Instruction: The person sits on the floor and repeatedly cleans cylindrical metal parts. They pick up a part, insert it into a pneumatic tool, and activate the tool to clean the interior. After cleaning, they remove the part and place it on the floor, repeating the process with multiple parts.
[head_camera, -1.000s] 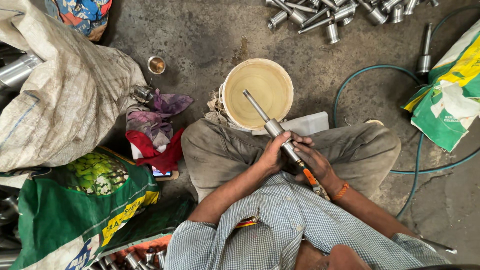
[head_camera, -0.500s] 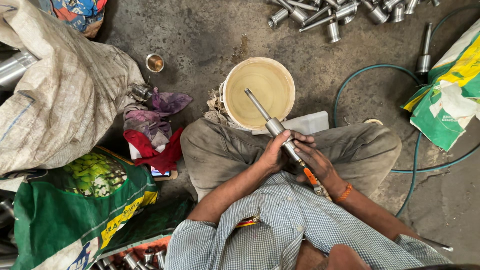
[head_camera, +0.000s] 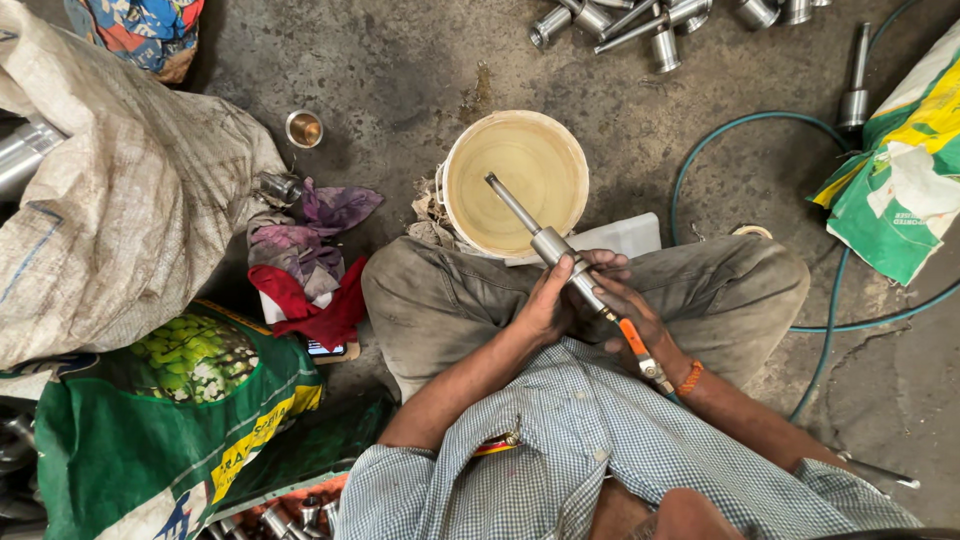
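Steel shaft (head_camera: 545, 242) at centre frame: heavy, stiff, probably oily-slick. Left hand (head_camera: 548, 305) clamped below collar, right hand (head_camera: 625, 305) wrapped round lower end.

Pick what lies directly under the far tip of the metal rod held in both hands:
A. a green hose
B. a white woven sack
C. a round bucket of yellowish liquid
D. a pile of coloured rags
C: the metal rod, gripped by the left hand and the right hand, points away from the person, and its tip sits over the round bucket of yellowish liquid.
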